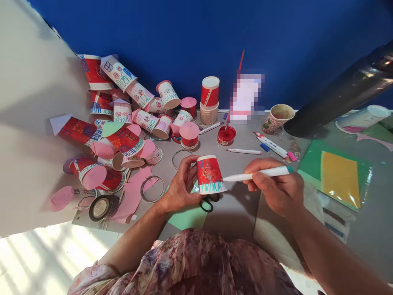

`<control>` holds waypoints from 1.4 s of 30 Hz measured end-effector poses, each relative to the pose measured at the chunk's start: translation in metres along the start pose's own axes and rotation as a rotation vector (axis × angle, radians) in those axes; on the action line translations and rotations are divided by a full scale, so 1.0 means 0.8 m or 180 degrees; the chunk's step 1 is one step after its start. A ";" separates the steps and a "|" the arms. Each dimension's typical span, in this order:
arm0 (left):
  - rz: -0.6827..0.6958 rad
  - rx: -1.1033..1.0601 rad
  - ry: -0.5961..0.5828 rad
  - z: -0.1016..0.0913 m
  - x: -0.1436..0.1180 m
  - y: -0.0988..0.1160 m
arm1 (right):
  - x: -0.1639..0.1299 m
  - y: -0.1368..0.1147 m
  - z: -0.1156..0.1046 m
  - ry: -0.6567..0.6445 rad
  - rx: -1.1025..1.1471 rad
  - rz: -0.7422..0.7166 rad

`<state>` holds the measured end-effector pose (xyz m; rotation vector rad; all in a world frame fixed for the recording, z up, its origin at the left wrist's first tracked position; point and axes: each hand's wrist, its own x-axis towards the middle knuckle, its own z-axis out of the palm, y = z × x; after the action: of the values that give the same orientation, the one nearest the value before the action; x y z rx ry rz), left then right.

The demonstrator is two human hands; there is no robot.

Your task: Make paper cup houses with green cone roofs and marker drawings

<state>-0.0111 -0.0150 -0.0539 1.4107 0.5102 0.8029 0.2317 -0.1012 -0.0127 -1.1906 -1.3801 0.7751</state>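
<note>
Marker at red cup

Left hand: fingers and thumb curled round the cup, held above tabletop, towards front edge. Right hand: pinched on marker, tip at cup's wall; contact too fine to tell. Scissors below, partly hidden. Paint pot nearer back edge. Decorated cups heaped towards left edge.

A loose top drapes in soft folds, its blotchy print mixing dusty pink, mauve, plum and off-white. The left sleeve, similarly mottled, ends above the forearm. Left hand and right hand are bare.
</note>
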 end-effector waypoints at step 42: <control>-0.0125 -0.0642 -0.0038 0.007 -0.007 0.006 | 0.012 0.025 0.022 -0.0616 -0.0537 0.0091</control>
<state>-0.0112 -0.0229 -0.0496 1.2153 0.4337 0.7914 0.2199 -0.0832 -0.0313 -1.2943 -1.6165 0.8237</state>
